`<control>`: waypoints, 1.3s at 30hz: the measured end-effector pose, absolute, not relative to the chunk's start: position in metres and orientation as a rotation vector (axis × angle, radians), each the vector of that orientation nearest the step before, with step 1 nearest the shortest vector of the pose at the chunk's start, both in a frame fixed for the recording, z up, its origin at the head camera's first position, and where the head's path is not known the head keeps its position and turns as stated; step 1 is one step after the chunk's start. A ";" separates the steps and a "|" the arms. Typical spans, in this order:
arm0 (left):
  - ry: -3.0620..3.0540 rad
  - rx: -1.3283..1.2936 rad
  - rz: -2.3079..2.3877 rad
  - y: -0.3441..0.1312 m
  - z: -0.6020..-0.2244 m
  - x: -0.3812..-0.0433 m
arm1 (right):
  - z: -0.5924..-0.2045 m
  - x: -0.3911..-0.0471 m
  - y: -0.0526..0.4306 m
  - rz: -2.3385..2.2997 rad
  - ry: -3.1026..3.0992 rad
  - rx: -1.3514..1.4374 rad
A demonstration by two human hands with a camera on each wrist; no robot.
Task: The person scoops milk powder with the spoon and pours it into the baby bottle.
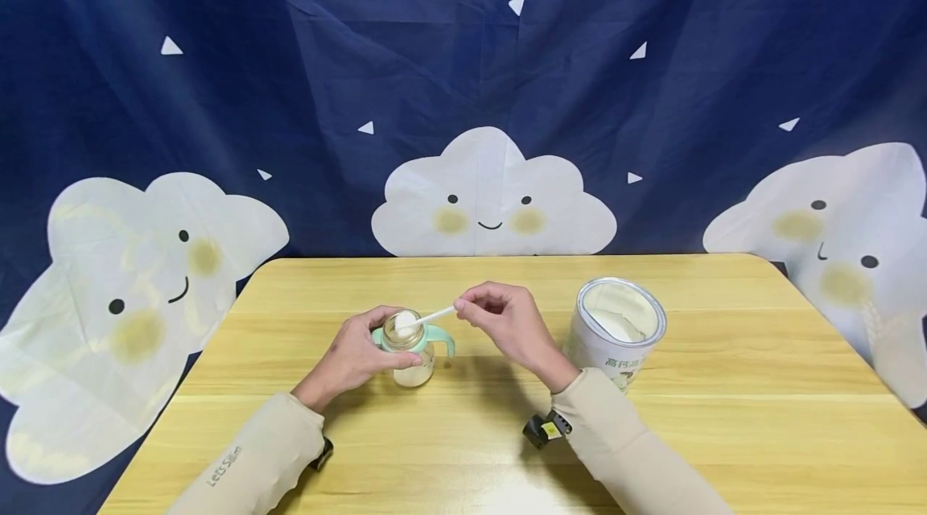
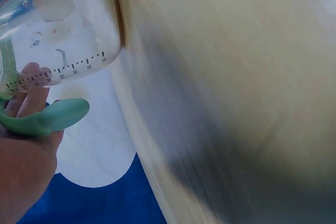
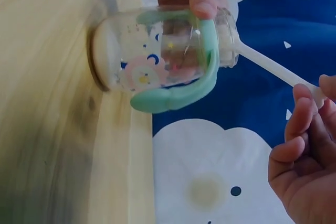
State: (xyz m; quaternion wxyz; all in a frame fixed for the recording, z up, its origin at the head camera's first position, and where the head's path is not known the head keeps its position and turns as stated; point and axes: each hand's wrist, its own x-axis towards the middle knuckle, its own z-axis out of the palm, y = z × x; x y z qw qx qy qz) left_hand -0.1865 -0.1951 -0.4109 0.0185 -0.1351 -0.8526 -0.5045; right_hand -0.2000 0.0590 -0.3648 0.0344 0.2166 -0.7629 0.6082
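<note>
A clear baby bottle [image 1: 414,375] with a mint-green two-handled collar [image 3: 210,51] stands upright and uncapped on the table. Around its collar my left hand [image 1: 360,352] grips it, thumb in front and fingers behind. White powder lies at the bottle's base, and a printed scale [image 2: 68,71] runs along its side. With thumb and fingertips my right hand [image 1: 507,323] pinches the handle end of a white measuring scoop [image 1: 437,315]. The scoop's head is at the bottle's mouth, tilted down into it, with white powder showing there.
An open milk powder tin [image 1: 595,342], partly filled with pale powder [image 1: 615,325], stands right of the bottle, beside my right forearm. The wooden table [image 1: 753,354] ends at the back against a navy cloth [image 1: 434,56] with white clouds.
</note>
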 end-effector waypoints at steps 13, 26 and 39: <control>-2.653 -0.419 -1.551 -0.196 -0.410 -0.185 | -0.366 -0.197 0.063 1.571 -2.407 0.717; -2.681 -0.429 -1.506 -0.197 -0.409 -0.187 | -0.369 -0.198 0.066 1.516 -2.378 0.777; -2.736 -0.468 -1.419 -0.197 -0.403 -0.191 | -0.363 -0.199 0.066 1.529 -2.363 0.750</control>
